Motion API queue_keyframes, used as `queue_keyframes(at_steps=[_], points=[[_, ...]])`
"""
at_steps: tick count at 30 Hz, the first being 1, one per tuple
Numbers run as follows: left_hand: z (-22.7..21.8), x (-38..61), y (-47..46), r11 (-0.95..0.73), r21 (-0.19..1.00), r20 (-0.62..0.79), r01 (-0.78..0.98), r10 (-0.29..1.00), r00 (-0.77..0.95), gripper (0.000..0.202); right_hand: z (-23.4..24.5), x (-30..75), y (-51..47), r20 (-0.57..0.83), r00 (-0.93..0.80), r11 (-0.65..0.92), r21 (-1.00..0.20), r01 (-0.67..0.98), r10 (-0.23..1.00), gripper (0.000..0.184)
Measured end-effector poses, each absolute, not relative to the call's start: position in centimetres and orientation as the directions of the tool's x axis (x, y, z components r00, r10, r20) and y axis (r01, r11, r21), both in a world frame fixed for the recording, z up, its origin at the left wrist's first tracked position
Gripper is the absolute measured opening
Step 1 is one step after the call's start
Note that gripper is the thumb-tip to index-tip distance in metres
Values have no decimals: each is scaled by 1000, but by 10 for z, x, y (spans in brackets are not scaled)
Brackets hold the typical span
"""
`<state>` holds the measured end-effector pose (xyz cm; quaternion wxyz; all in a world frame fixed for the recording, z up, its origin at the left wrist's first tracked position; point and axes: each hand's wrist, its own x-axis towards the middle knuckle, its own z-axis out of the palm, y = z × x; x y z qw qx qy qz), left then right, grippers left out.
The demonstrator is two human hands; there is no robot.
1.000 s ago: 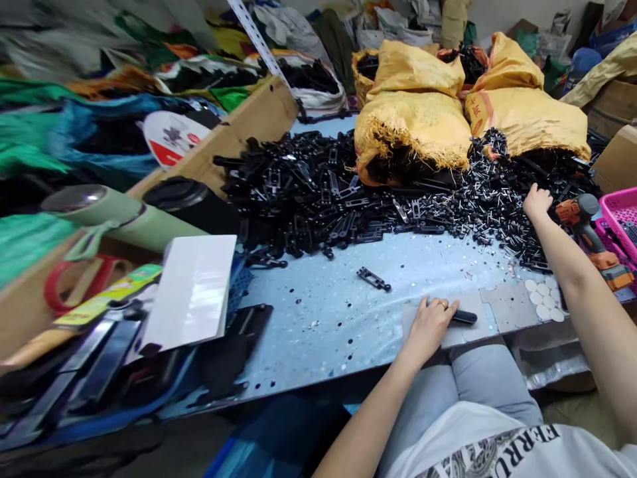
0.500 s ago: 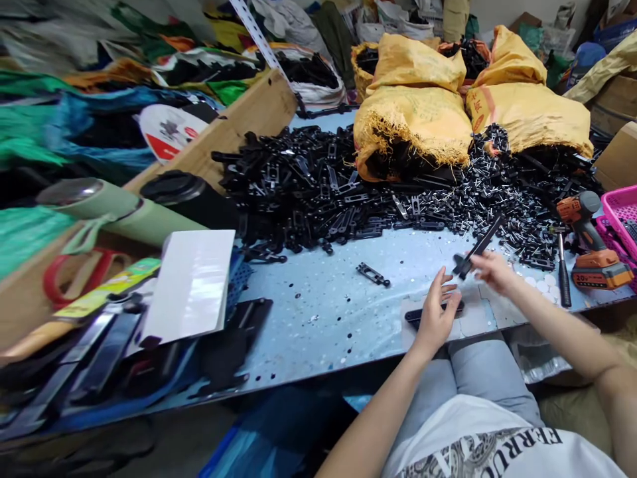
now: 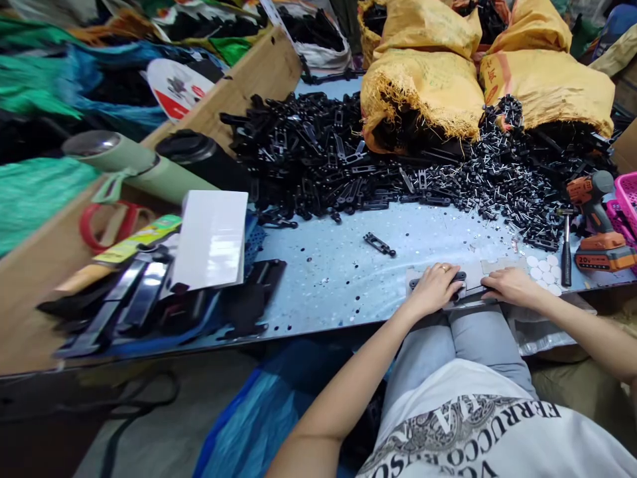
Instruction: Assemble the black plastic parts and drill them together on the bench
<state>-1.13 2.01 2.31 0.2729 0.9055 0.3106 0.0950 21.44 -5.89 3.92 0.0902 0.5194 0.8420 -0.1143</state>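
Observation:
My left hand (image 3: 434,289) presses down on a black plastic strip (image 3: 460,276) that lies on a grey cardboard pad (image 3: 476,269) at the near edge of the blue table (image 3: 328,279). My right hand (image 3: 508,286) rests beside it, fingers closed on the thin end of a second black piece lying across the pad. A lone black part (image 3: 379,244) lies on the table just beyond the left hand. A big heap of black plastic parts (image 3: 318,159) and small pinned pieces (image 3: 502,179) covers the far half of the table.
Yellow woven sacks (image 3: 423,86) sit behind the heap. An orange cordless drill (image 3: 594,219), a hammer-like tool (image 3: 567,252) and a pink basket (image 3: 628,192) stand at the right. White round discs (image 3: 543,273) lie near the pad. A white box (image 3: 212,238), green tube (image 3: 139,169) and clutter fill the left.
My right hand came back from the pile with a long black piece and lowered it onto the pad. My left hand stayed on the strip and now presses it.

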Motion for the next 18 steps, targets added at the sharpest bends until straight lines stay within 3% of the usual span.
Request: queue_keyframes(at_steps=[3, 6, 13, 18], points=[[20, -4, 20, -715, 435, -48, 548, 589, 807, 60, 36, 211, -62, -301, -358, 354, -70, 933, 884, 37], [18, -2, 17, -735, 395, -38, 551, 586, 809, 70, 40, 208, -66, -285, -305, 314, -15, 949, 909, 40], [12, -11, 14, -719, 476, 103, 507, 618, 779, 46, 63, 194, -75, -127, -333, 347, 108, 932, 934, 37], [7, -18, 12, -727, 520, 171, 449, 604, 779, 37, 77, 189, -66, -68, -390, 395, 93, 914, 918, 29]])
